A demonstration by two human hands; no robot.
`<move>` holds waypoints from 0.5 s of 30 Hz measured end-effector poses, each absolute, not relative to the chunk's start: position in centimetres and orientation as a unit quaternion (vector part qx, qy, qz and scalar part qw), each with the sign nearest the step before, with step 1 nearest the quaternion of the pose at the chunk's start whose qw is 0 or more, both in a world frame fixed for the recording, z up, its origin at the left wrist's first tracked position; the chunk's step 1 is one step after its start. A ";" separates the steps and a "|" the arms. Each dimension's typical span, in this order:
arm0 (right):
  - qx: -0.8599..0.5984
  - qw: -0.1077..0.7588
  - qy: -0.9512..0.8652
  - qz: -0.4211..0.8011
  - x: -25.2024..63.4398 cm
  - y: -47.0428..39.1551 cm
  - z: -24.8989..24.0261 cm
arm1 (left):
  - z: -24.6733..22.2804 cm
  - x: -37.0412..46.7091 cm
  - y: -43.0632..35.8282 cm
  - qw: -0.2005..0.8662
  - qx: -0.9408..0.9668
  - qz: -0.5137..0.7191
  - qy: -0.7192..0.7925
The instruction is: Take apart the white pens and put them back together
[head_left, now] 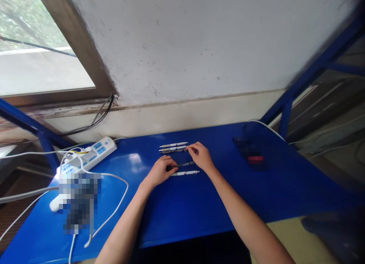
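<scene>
Three slim pens lie side by side on the blue table, the farthest a white pen (173, 145) and the nearest of them a grey pen (170, 151). My right hand (200, 156) pinches at the right end of this group, its fingertips on the lower pens; which one they grip is hard to see. Closer to me, my left hand (162, 170) is closed on the left end of a dark pen (184, 164). Just below it rests another white pen (186, 173), whose left end is hidden by that hand.
A white power strip (107, 145) with plugs and cables stands at the left, beside a blurred-out object (80, 203). A dark and red blurred item (255, 159) lies at the right. Behind the table (216, 195) rises a white wall (188, 47); blue metal posts (285, 113) flank it.
</scene>
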State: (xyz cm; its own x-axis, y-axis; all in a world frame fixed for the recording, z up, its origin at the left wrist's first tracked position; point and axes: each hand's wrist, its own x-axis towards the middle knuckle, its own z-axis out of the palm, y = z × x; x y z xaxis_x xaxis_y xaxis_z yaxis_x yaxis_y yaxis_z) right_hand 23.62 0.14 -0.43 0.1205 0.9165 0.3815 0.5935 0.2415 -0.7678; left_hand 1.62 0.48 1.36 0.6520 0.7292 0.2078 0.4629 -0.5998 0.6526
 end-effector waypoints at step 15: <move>-0.562 0.379 -0.720 0.149 23.3 0.1 -1.7 | 1.8 1.6 0.4 0.277 0.858 0.261 0.346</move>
State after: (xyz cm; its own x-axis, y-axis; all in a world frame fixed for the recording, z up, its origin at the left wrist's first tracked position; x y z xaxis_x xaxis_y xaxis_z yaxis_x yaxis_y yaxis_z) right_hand 23.29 0.07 -1.69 -0.0822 0.9219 0.3785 0.6965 0.3248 -0.6399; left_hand 1.61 0.43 1.77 0.6245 0.7381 0.2554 0.4494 -0.6070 0.6554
